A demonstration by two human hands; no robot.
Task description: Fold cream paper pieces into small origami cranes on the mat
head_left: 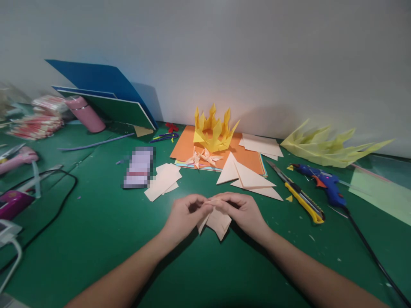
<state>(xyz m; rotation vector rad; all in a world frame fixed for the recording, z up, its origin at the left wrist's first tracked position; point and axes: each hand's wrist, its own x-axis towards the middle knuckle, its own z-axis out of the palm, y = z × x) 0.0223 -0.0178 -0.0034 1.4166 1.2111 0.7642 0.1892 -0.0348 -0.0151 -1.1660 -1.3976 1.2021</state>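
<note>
Both hands meet over the green table (96, 226) near its middle. My left hand (186, 214) and my right hand (242, 211) pinch a folded piece of pale peach paper (217, 221) between their fingertips, its pointed corners hanging below the fingers. Just beyond the hands lie folded peach triangles (247, 177) and a small stack of peach paper squares (163, 179). Farther back, a yellow spiky paper crown shape (213, 130) stands on an orange sheet (189, 147), with small peach folded pieces (202, 158) in front of it.
A yellow utility knife (302, 199) and a blue glue gun (324, 184) with a black cord lie to the right, pale yellow folded spikes (327, 147) behind them. Blue and green boards (109, 96), a pink bottle (85, 113) and pink tools sit at the left.
</note>
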